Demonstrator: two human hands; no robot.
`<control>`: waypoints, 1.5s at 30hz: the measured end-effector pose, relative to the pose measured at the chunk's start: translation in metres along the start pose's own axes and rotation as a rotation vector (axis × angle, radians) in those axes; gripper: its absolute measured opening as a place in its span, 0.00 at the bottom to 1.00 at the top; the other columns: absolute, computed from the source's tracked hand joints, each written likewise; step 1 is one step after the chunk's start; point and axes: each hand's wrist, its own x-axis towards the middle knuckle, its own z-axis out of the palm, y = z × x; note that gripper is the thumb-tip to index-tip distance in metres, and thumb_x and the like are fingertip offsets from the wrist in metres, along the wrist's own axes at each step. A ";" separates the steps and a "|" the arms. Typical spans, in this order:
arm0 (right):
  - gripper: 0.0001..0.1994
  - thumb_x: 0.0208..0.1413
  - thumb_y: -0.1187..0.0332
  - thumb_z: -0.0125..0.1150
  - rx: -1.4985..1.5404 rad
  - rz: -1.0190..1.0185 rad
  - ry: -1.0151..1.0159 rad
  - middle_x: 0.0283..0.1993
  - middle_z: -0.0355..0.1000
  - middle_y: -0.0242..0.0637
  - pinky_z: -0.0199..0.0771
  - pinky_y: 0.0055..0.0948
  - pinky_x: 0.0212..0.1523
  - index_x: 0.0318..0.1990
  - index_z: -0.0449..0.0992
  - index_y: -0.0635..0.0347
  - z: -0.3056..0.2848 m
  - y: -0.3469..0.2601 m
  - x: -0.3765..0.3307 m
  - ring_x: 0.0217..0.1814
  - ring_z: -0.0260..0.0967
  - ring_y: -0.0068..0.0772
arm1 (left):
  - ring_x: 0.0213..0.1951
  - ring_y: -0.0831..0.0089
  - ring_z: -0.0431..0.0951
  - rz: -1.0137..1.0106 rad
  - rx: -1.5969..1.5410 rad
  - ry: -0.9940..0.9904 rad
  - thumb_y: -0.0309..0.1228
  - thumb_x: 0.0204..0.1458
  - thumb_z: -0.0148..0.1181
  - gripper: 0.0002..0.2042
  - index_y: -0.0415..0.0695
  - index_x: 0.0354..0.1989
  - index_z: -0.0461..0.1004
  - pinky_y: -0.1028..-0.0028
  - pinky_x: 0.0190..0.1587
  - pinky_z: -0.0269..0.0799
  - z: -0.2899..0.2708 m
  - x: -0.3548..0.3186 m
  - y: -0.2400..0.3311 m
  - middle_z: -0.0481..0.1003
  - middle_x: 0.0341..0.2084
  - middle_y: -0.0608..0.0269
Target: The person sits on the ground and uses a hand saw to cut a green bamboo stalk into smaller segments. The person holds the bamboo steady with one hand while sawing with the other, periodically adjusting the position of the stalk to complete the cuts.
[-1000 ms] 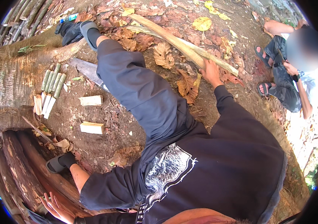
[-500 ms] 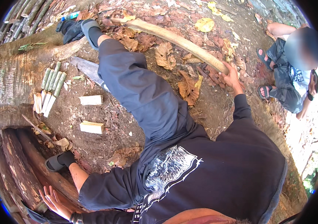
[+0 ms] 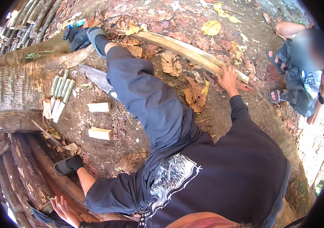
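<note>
Right hand [image 3: 228, 79] at 1 o'clock, fingers gripping the long pale branch [image 3: 186, 51], which runs toward 11. Left hand [image 3: 64, 209] at 7 o'clock, open, well apart from it.

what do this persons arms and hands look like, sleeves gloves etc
Both hands are bare: no gloves or rings show. The right hand comes out of a long, dark navy sleeve that reaches the wrist, part of a dark top with a pale grey printed graphic on it. The left hand sits low at the frame edge, with something dark, perhaps a band, at its wrist, hard to tell.
</note>
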 end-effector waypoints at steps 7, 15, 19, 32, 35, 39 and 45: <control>0.38 0.73 0.36 0.44 -0.075 0.036 -0.101 0.87 0.44 0.58 0.28 0.72 0.83 0.84 0.55 0.39 0.036 0.005 0.015 0.91 0.33 0.61 | 0.69 0.52 0.75 -0.064 0.115 0.168 0.48 0.74 0.54 0.33 0.47 0.81 0.57 0.57 0.73 0.67 -0.012 -0.088 0.025 0.67 0.74 0.48; 0.35 0.76 0.39 0.42 -0.078 -0.015 -0.131 0.88 0.41 0.52 0.21 0.68 0.84 0.85 0.51 0.34 0.058 0.003 0.019 0.92 0.28 0.54 | 0.73 0.50 0.70 -0.005 0.187 0.446 0.52 0.73 0.52 0.35 0.49 0.82 0.54 0.54 0.77 0.61 -0.053 -0.230 0.128 0.64 0.76 0.48; 0.34 0.76 0.41 0.44 -0.106 0.041 -0.165 0.89 0.39 0.48 0.23 0.65 0.85 0.84 0.52 0.34 0.049 0.009 0.011 0.92 0.27 0.52 | 0.73 0.51 0.69 0.096 0.186 0.456 0.51 0.74 0.51 0.33 0.50 0.82 0.56 0.55 0.76 0.61 -0.054 -0.198 0.181 0.65 0.75 0.48; 0.36 0.76 0.40 0.43 0.034 0.108 -0.253 0.90 0.38 0.46 0.24 0.65 0.84 0.86 0.45 0.34 0.056 0.017 0.030 0.92 0.26 0.50 | 0.51 0.70 0.84 0.443 0.620 -0.154 0.33 0.70 0.62 0.23 0.44 0.71 0.72 0.68 0.57 0.79 0.082 0.119 0.248 0.82 0.52 0.56; 0.39 0.75 0.39 0.43 0.031 0.088 -0.355 0.90 0.32 0.46 0.19 0.67 0.84 0.87 0.41 0.35 0.061 0.019 0.043 0.92 0.21 0.52 | 0.48 0.70 0.83 0.644 0.848 -0.284 0.28 0.64 0.65 0.21 0.45 0.66 0.77 0.67 0.53 0.78 0.140 0.136 0.244 0.85 0.45 0.54; 0.41 0.75 0.38 0.43 0.136 0.032 -0.442 0.90 0.24 0.50 0.11 0.70 0.81 0.87 0.36 0.36 0.072 0.029 0.053 0.91 0.11 0.56 | 0.43 0.71 0.83 0.579 0.856 -0.484 0.30 0.64 0.65 0.21 0.47 0.66 0.78 0.70 0.48 0.77 0.189 0.166 0.241 0.85 0.44 0.57; 0.44 0.74 0.35 0.43 0.166 0.014 -0.623 0.89 0.12 0.50 0.08 0.71 0.79 0.86 0.27 0.34 0.063 0.040 0.066 0.89 0.00 0.55 | 0.30 0.77 0.75 0.722 0.840 -0.509 0.40 0.66 0.64 0.22 0.51 0.68 0.78 0.69 0.44 0.76 0.259 0.242 0.248 0.85 0.41 0.63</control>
